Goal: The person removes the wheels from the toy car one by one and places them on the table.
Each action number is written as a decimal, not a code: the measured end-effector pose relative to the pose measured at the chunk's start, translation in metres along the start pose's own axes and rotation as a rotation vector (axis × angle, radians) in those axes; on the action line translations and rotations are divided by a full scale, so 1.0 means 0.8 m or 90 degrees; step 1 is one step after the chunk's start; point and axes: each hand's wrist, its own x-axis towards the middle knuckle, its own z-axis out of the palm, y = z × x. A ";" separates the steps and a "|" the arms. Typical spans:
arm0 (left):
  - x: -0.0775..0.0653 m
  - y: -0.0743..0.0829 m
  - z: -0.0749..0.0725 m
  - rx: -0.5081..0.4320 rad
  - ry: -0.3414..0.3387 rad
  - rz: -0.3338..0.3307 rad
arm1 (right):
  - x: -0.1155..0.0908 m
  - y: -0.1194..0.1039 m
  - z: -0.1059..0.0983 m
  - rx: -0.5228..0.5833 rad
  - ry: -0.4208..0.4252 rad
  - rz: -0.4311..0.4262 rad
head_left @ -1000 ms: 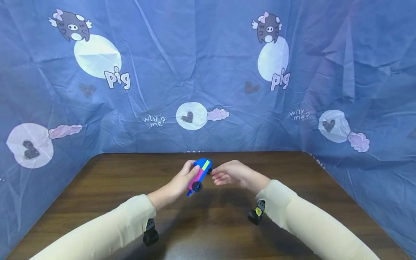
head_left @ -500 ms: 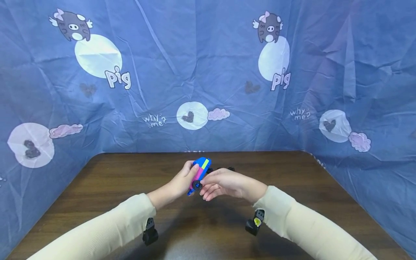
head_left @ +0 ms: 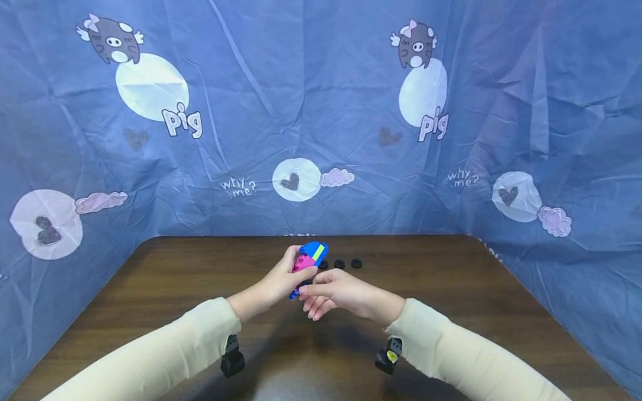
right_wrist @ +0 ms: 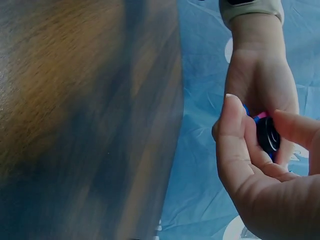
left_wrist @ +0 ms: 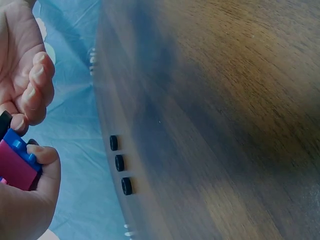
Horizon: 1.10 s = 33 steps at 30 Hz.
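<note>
My left hand grips a small toy car of blue, pink and yellow-green bricks, tilted above the table. Its thumb lies across the car's side. Close against the car's lower end is my right hand. In the right wrist view, its thumb and a finger pinch a black wheel at the car; whether the wheel sits on its axle cannot be told. The left wrist view shows the car's pink and blue side at the left edge, partly covered by fingers.
Three loose black wheels lie in a row on the brown wooden table behind the hands; the middle wheel shows fully. A blue printed cloth hangs around the table's back and sides.
My right hand has come from beside the table wheels leftward and nearer to me, onto the car's wheel. The wheel row is uncovered. My left thumb has shifted down the car.
</note>
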 end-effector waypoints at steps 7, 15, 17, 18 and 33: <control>0.000 0.001 0.001 0.002 0.003 0.003 | 0.002 0.005 0.004 -0.028 0.073 -0.024; 0.000 0.003 0.007 -0.004 0.021 -0.013 | 0.003 0.013 0.009 -0.061 0.145 -0.080; 0.000 0.004 0.008 -0.003 0.024 -0.019 | 0.004 0.014 0.011 -0.059 0.159 -0.089; 0.000 0.004 0.008 -0.003 0.027 -0.024 | 0.004 0.015 0.011 -0.059 0.165 -0.093; 0.008 0.006 0.014 -0.016 0.023 -0.032 | 0.006 0.016 0.009 -0.111 0.210 -0.107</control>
